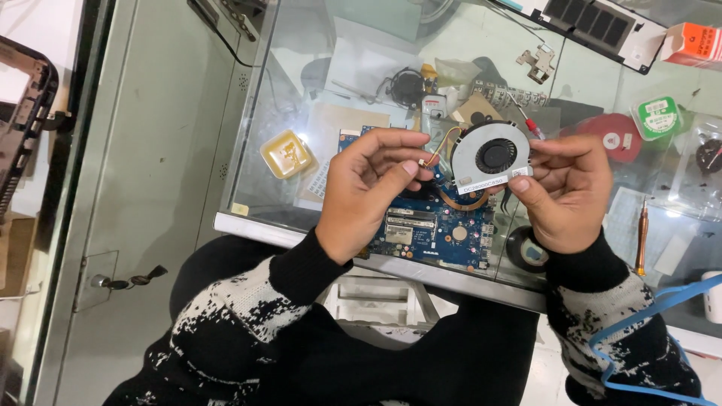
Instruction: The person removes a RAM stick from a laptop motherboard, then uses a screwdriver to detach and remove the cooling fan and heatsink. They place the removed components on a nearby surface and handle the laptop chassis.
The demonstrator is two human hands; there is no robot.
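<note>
My right hand [568, 192] pinches a small grey laptop cooling fan [490, 156] by its right edge, holding it up over the glass counter. Thin coloured wires [444, 141] run from the fan to the left. My left hand [372, 184] grips the end of those wires between thumb and fingers. Directly below both hands lies a blue circuit board [436, 229] on the glass. A copper heat pipe [462, 201] shows under the fan.
A glass counter [301, 225] with a metal front edge holds a yellow square tin [286, 153], a red round disc [615, 135], a green-lidded tub [656, 116], an orange screwdriver [641, 237], a black tape roll [528, 252] and a laptop casing [594, 26]. A key [124, 282] hangs in a cabinet door at the left.
</note>
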